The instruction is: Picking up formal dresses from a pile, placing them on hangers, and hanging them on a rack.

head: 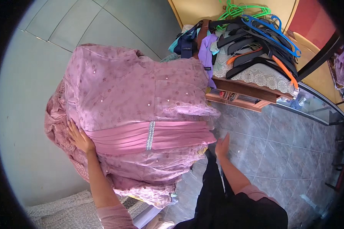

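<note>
A mauve-pink sheer garment point(123, 97) with small embroidered flowers and white beads lies folded over a pile before me. Across it runs a pleated pink sash point(177, 133), crossed by a rhinestone band point(150, 136). My left hand point(80, 136) rests flat on the garment's left edge, at the sash's end, fingers apart. Beneath and beyond that hand shows a dusty-pink textured cloth point(56, 120). My right hand point(222, 145) is beside the sash's right end, thumb apart from the fingers and nothing visible in it; whether it touches the cloth is unclear.
A wooden stand point(243, 88) with a lace cover holds black hangers point(246, 65), a blue hanger point(286, 40), orange ones and green hangers point(243, 11). Neckties point(207, 54) hang over its left side. Grey floor tiles point(255, 148) lie at right; a patterned grey-white cloth point(66, 211) at lower left.
</note>
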Available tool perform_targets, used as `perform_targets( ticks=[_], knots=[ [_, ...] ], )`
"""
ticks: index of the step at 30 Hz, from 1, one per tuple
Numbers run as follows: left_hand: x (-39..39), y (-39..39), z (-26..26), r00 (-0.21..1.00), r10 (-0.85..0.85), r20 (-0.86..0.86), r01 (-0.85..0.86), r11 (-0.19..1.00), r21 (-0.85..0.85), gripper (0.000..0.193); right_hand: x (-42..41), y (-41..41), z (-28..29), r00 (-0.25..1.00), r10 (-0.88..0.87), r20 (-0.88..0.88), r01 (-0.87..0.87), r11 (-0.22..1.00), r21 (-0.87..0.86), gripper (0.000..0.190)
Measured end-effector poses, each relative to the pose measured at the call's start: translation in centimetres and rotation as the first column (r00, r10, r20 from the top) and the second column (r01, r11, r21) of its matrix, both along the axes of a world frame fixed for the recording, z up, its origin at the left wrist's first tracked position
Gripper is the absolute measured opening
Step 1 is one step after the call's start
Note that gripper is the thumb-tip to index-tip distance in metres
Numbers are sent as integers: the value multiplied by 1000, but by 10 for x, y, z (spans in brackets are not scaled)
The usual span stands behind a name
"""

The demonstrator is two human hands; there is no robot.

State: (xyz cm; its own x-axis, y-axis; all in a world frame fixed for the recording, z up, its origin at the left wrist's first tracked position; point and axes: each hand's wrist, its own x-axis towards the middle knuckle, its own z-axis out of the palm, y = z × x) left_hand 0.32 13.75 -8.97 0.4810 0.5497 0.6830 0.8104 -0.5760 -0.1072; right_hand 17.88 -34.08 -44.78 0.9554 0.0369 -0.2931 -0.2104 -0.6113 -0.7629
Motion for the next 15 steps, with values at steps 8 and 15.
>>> perform_targets(
  ticks=[8, 15],
  knots=[
    [3, -2, 2, 1000, 4, 15, -4, 1000, -11, 59, -17, 62, 82, 922, 277, 271, -309, 948, 82, 61],
    [2, 0, 2, 1000, -19, 23, 19, 1000, 1, 58, -2, 112, 51, 891, 445, 89, -435, 781, 448, 57]
  ],
)
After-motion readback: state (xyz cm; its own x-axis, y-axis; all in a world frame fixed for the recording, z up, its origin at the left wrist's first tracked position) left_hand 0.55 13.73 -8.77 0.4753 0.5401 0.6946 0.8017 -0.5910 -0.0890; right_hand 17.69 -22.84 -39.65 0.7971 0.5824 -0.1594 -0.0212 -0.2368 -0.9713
